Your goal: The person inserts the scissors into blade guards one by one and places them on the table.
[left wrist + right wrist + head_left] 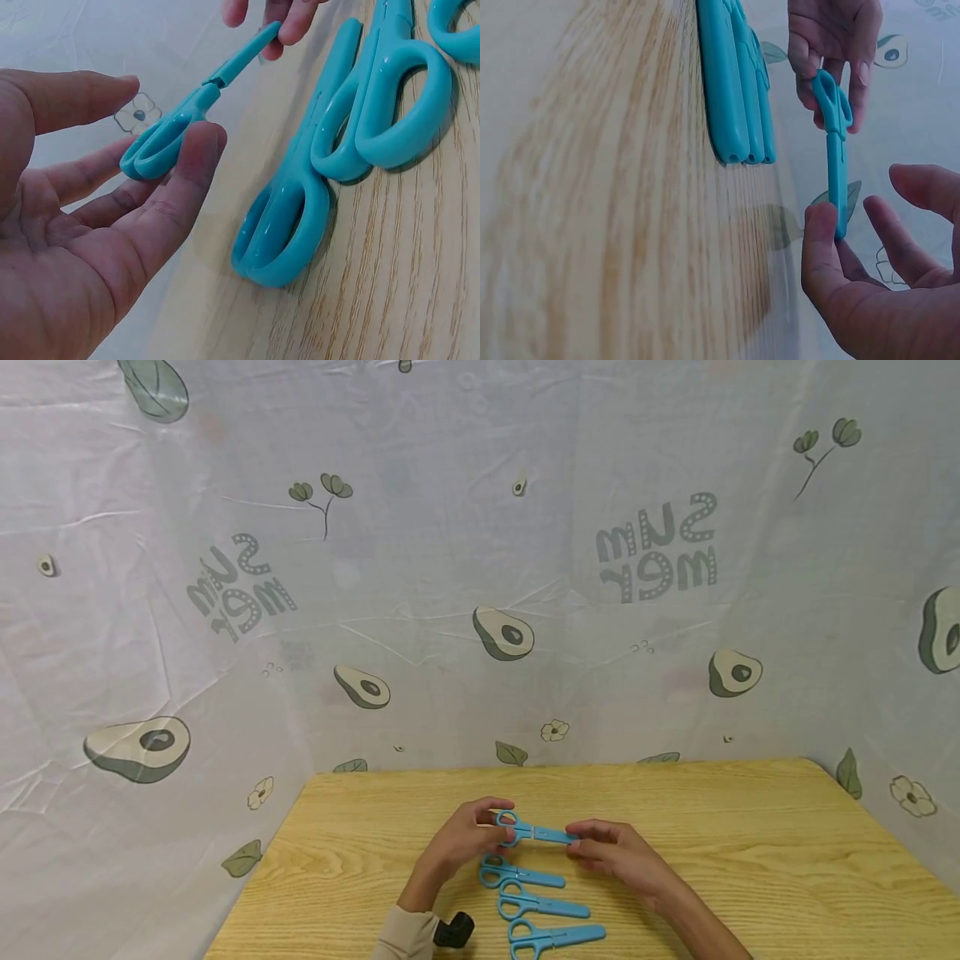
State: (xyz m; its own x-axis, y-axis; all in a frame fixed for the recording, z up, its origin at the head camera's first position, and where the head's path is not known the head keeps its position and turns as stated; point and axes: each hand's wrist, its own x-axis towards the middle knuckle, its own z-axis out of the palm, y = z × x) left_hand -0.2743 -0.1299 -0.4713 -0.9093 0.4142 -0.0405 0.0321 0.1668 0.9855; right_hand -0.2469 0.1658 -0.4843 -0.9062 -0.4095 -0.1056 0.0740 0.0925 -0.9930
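Observation:
A pair of light blue scissors (551, 835) with a matching blade cover is held up between both hands above the table. My left hand (467, 839) holds it by the finger loops, thumb on the near side in the head view. At the other end, my right hand (621, 858) pinches the tip of the cover (835, 169) between thumb and fingers. In the left wrist view a small notch shows where the cover meets the handle (176, 131). Three like scissors lie below it in a row, the nearest to the hands being a covered pair (536, 877).
The other two scissors (551, 907) (570, 935) lie toward the near edge, loops left and tips right. A wood-grain table (750, 827) bears them. A pale printed curtain (450, 710) hangs behind and at both sides. A black device (454, 931) is at the left cuff.

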